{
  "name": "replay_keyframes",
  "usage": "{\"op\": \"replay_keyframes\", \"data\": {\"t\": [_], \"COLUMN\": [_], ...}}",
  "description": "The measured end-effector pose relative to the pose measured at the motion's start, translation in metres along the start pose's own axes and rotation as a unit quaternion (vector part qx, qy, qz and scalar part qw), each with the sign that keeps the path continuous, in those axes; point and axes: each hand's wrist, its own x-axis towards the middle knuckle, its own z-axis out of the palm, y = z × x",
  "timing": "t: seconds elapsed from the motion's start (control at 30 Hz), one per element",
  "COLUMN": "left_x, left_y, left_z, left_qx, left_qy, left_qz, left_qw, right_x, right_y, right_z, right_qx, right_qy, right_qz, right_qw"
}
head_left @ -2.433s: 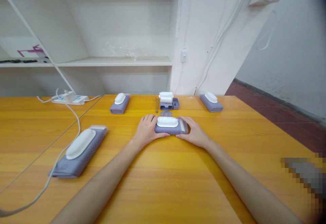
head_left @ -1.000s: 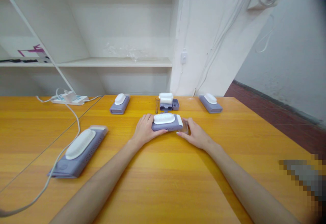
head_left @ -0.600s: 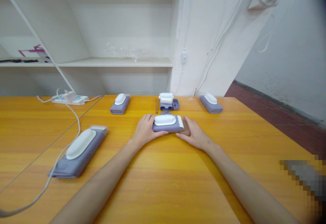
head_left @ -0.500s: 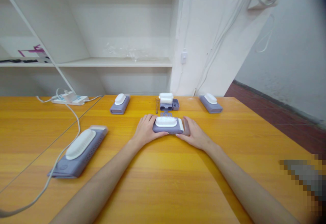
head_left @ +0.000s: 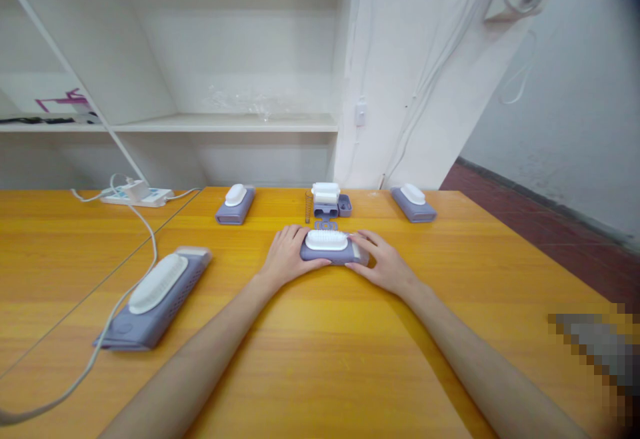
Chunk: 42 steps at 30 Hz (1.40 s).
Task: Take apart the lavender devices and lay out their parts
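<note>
A small purple device with a white oval top (head_left: 327,246) lies flat on the orange table (head_left: 320,359), straight ahead of me. My left hand (head_left: 286,254) cups its left end, fingers curled round it. My right hand (head_left: 381,262) grips the right end, fingers lying over the end cap. Just behind it stand a metal spring (head_left: 308,206) and a cluster of loose purple and white parts (head_left: 330,200).
A larger purple device (head_left: 155,299) lies at near left, a grey cable (head_left: 120,306) crossing it from a white power strip (head_left: 135,194). Two more purple devices (head_left: 235,204) (head_left: 413,202) sit far left and far right. White shelves stand behind the table.
The device's right end had been slid apart from its cap a second ago; my right hand has pushed the cap back against the body. My left hand stayed put.
</note>
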Motion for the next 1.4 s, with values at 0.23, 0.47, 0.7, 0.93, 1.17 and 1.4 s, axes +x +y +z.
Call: {"op": "replay_keyframes", "data": {"t": [0.23,0.47,0.7,0.93,1.17,1.4], "left_x": [0.001,0.0,-0.001,-0.002,-0.002,-0.002], "left_y": [-0.001,-0.003,-0.002,0.001,0.0,0.0], "left_z": [0.0,0.0,0.001,0.0,0.0,0.001], "left_qx": [-0.004,-0.02,-0.031,-0.016,-0.006,-0.005], "left_qy": [0.007,0.008,0.018,0.024,0.034,0.046], "left_qz": [-0.021,-0.03,-0.039,-0.051,-0.051,-0.048], "left_qw": [1.0,0.999,0.999,0.998,0.998,0.998], "right_x": [0.001,0.001,0.0,-0.003,-0.002,0.0], "right_y": [0.002,0.002,0.004,0.012,0.013,0.011], "right_z": [-0.002,-0.002,0.0,0.007,0.008,0.007], "right_qx": [0.02,-0.004,0.009,-0.018,-0.041,-0.082], "right_qy": [0.015,0.008,-0.006,0.003,0.018,0.027], "right_qz": [0.066,0.081,0.096,0.11,0.113,0.122], "right_qw": [0.998,0.997,0.995,0.994,0.993,0.989]}}
